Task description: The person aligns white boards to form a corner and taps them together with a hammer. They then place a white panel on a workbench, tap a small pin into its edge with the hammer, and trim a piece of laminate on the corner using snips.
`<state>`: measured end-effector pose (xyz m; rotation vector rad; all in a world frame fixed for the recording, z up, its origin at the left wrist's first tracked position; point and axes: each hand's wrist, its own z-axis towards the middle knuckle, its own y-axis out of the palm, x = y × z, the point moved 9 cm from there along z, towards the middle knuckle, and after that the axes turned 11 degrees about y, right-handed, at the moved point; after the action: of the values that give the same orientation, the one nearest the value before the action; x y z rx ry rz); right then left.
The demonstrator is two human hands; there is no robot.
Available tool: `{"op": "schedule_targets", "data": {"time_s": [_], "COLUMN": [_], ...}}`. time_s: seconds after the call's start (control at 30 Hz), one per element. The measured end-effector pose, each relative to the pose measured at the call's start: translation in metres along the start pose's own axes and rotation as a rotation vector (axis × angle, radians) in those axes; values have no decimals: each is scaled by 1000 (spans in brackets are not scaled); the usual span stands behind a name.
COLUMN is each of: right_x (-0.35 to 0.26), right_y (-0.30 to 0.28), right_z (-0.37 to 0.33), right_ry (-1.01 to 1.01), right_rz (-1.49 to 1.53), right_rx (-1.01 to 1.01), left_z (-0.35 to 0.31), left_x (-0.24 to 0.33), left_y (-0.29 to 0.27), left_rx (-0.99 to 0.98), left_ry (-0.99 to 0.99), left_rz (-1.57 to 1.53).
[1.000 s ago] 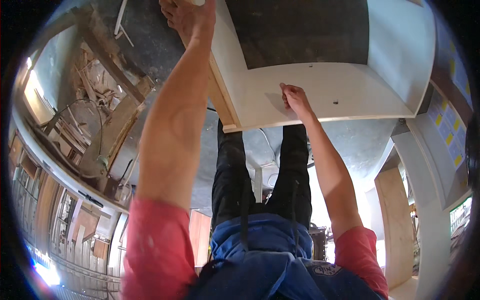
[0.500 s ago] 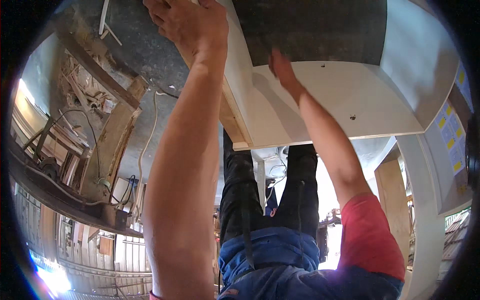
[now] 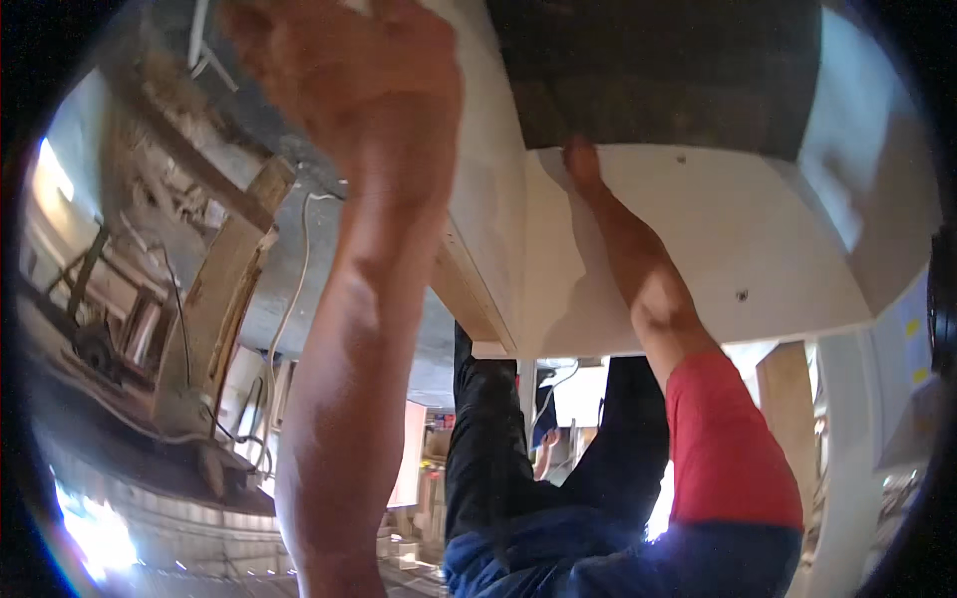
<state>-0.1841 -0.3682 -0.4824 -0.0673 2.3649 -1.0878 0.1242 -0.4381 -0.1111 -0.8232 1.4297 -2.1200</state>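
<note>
One bare left hand [image 3: 349, 65], one bare right hand [image 3: 582, 161]. One white-faced, box-shaped panel unit [image 3: 768, 229], two small dark marks [image 3: 742, 296] on it.

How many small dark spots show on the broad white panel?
2, right of the bare right arm: one upper spot near the white panel's far edge, one lower spot toward its near edge. The arm may hide others.

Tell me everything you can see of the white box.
The white box, open toward the camera, spans the upper right: smooth panels, a wooden strip along its left side, two small dark spots on the near panel. The left hand overlaps its left edge, the right hand its inside; blur hides any contact.
</note>
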Motion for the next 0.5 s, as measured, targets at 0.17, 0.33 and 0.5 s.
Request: {"op": "schedule_targets", "data": {"time_s": [0.17, 0.33, 0.5], "right_x": [3, -52, 1], "right_y": [-66, -128, -35], "right_z": [82, 126, -22], "right_ry": [326, 290, 546], "right_rz": [661, 1011, 566], "right_rx": [115, 55, -274], "left_z": [8, 4, 5], "left_x": [2, 3, -10], "left_y": [-6, -2, 3], "left_rx": [-8, -46, -171], "left_ry": [-65, -17, -34], "left_rz": [-16, -50, 18]}}
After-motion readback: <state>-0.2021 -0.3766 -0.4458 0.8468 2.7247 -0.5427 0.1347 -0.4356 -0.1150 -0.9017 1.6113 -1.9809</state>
